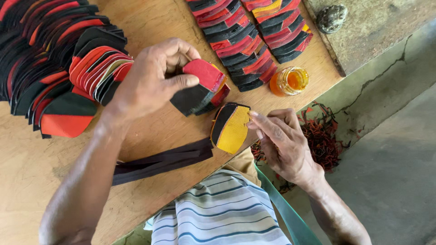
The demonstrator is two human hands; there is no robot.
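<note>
- Head view, landmark: small glass jar (289, 80) of orange liquid, lid off, standing on the wooden bench (150, 131) near its edge.
- Left hand (150, 81): left of the jar, above the bench. Grip closed in a pinch, thumb on top and fingers curled beneath, on a small stack of cut pieces (202, 88); top piece red, those below black. The stack fans out slightly at its jar-side end.
- Right hand (284, 140): below the jar, past the bench edge. Grip loosely open, fingers extended; fingertips (254, 115) touch the edge of a yellow-faced piece (231, 128) with a black rim. Whether the thumb grips from behind cannot be told.
- Yellow-faced piece: below and left of the jar, at the bench edge, tilted up on edge, just beside the held stack but apart from it.
- Handling, judged: pieces look thin, light and flexible, like leather or rubber sheet; not fragile. The yellow face may be a wet coat and tacky; best taken by the black rim or back. A stack can slip apart, so pinch across its full thickness.
- Dark strips (163, 159): further left of the jar, lying flat on the bench below the left hand.
- Rows of overlapped red-and-black pieces (245, 41): above and left of the jar.
- Large heap of similar pieces (54, 63): far left of the jar.
- Red offcuts (322, 136): on the floor, below and right of the jar.
- Striped shirt (222, 213): bottom, well below the jar.
</note>
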